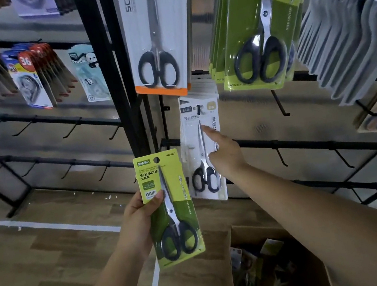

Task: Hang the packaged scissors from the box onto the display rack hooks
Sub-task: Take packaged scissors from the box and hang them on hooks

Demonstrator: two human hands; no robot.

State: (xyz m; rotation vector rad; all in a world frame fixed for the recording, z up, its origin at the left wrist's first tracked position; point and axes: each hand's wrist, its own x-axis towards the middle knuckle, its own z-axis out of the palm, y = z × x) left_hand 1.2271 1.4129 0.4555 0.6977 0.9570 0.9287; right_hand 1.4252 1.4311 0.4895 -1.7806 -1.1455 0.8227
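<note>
Scissors in a green package [169, 208] stand upright in the left hand [137, 222], thumb pinching the card front, hang hole on top, probably so it can slide straight onto a hook. The right hand [224, 152], fingers straight, touches the white scissors pack [202, 150] already hanging on the rack, seemingly steadying it. The cardboard box [277, 265] sits near, low right, holding more packs.

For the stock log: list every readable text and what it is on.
"SCISSORS", "GRIP", "NO.5002": green pack held in the left hand.
"GRIP": hanging green pack.
"SCISS", cut off: white pack.
"36": red-and-blue cards.
"PANDA": pale blue pack.
Small white pack: print too small to read.
</note>
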